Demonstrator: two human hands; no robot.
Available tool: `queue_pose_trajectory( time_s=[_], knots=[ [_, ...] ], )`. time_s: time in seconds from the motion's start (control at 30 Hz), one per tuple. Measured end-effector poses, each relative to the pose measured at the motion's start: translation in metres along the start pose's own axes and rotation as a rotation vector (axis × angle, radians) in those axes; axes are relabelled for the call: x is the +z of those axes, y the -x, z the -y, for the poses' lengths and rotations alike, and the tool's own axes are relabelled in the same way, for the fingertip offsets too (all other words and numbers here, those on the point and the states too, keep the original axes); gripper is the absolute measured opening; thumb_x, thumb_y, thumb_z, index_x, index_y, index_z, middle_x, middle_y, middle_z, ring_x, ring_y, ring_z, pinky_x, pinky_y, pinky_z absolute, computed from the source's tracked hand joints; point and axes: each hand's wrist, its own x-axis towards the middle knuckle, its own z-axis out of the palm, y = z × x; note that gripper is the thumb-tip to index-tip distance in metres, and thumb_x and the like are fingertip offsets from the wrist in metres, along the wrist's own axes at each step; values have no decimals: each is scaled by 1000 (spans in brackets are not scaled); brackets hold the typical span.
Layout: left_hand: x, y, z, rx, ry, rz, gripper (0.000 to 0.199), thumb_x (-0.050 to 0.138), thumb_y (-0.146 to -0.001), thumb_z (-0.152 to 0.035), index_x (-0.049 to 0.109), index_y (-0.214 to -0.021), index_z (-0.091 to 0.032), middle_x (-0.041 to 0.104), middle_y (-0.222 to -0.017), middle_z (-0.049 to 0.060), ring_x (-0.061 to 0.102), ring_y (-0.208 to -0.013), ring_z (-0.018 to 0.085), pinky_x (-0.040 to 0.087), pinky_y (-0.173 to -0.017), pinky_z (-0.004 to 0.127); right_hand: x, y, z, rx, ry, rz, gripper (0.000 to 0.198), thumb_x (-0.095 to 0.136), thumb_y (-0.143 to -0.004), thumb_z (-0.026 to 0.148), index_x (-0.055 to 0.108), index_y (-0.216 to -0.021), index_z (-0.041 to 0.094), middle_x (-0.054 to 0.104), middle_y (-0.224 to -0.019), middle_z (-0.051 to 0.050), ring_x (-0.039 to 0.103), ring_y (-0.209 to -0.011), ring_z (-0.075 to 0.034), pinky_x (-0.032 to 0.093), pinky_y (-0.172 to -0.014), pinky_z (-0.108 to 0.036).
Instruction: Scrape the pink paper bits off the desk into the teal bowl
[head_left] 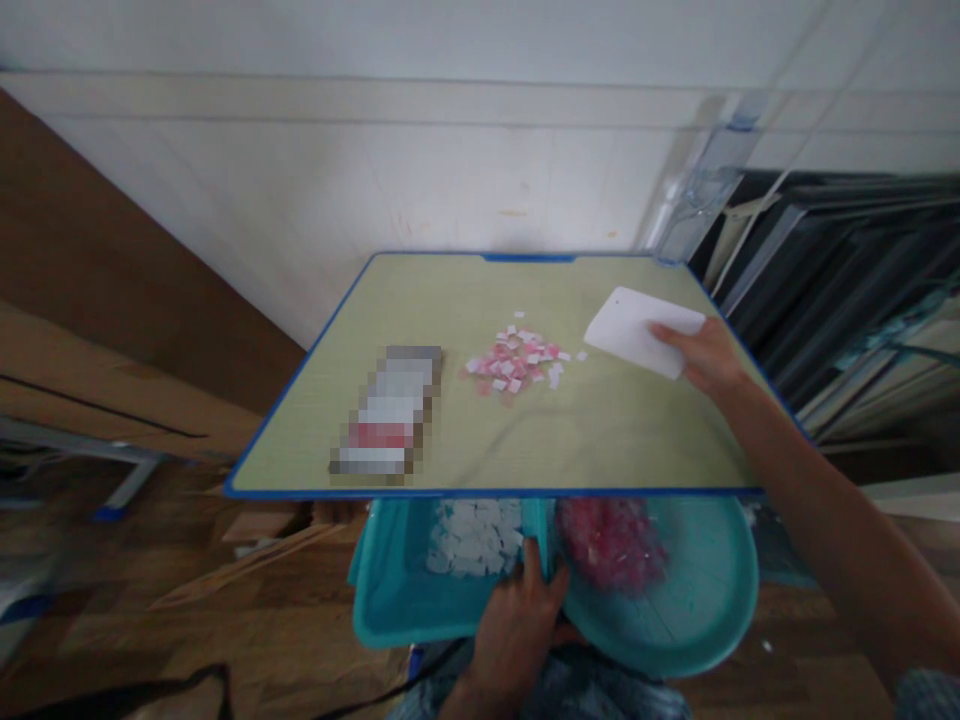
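Blue-grey checked sleeve [930,694] edge

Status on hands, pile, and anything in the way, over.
Right hand gripping white card, right of pink-and-white pile. Left hand low, by tub and basin rims. Stray chip between pile and card; pixelated slab left of pile.

A blurred phone [394,405] lay on the left of the tabletop [352,320], a clear bottle [705,190] stood at its far right corner before the pale wall [450,180], dark panels [840,255] crowded the right, and brown cardboard [135,380] rose at the left near the wood floor [277,640].
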Motion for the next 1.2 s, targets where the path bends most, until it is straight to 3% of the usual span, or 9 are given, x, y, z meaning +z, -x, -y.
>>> queue_pose_trajectory(
  time_s=[0.1,0.27,0.33,0.5,0.6,0.7,0.87,1.07,1.2],
  knots=[
    [0,0,0,9,-7,-4,66,65,-64,-49,44,-123,-29,37,-131,21,63,-83,26,53,-67,38,6,1,-2,32,39,13,38,79,-46,36,64,-75,17,71,-80,-3,65,-70,-21,55,-61,-33],
    [-2,1,-1,11,-29,-44,63,65,-63,-49,48,-120,-28,39,-129,22,63,-80,25,53,-66,37,10,29,14,57,257,281,32,77,-50,37,67,-69,14,69,-65,-4,64,-62,-20,51,-53,-30],
    [-3,1,-2,12,-33,-47,63,65,-63,-48,48,-120,-28,40,-129,22,63,-81,25,53,-66,37,10,39,20,49,325,324,29,77,-51,36,68,-68,14,69,-64,-3,63,-60,-20,50,-49,-28],
    [-5,1,-1,23,-22,-46,60,63,-64,-48,49,-119,-28,41,-128,21,64,-80,25,53,-64,37,19,37,18,18,129,133,32,78,-50,36,68,-74,17,71,-78,-5,65,-70,-22,53,-58,-31],
    [-5,1,-1,24,-19,-49,62,63,-63,-50,49,-119,-28,41,-128,22,64,-81,26,54,-64,37,27,31,12,44,79,99,39,79,-46,37,67,-76,16,71,-83,-7,65,-72,-22,53,-61,-33],
    [-4,2,-1,32,-24,-55,62,62,-64,-50,48,-120,-28,40,-129,23,64,-81,27,54,-64,38,33,37,12,58,199,107,41,78,-45,39,68,-73,11,70,-74,-9,63,-62,-20,49,-51,-29],
    [-1,2,-1,33,-37,-64,61,60,-65,-51,47,-120,-28,40,-128,22,64,-79,26,54,-64,38,33,64,20,41,306,282,31,78,-46,35,69,-63,12,65,-54,-2,57,-49,-16,41,-42,-23],
    [-3,1,-1,41,-27,-23,63,61,-65,-52,45,-121,-29,39,-128,21,63,-79,26,54,-64,38,15,70,13,77,135,171,30,77,-51,36,70,-70,15,70,-70,-5,62,-60,-19,47,-47,-26],
    [-3,1,-1,35,-14,-11,62,61,-65,-52,45,-121,-28,38,-129,21,63,-81,26,53,-65,38,10,77,11,141,162,210,32,78,-50,36,70,-71,14,70,-70,-6,61,-57,-19,46,-47,-27]
  ],
)
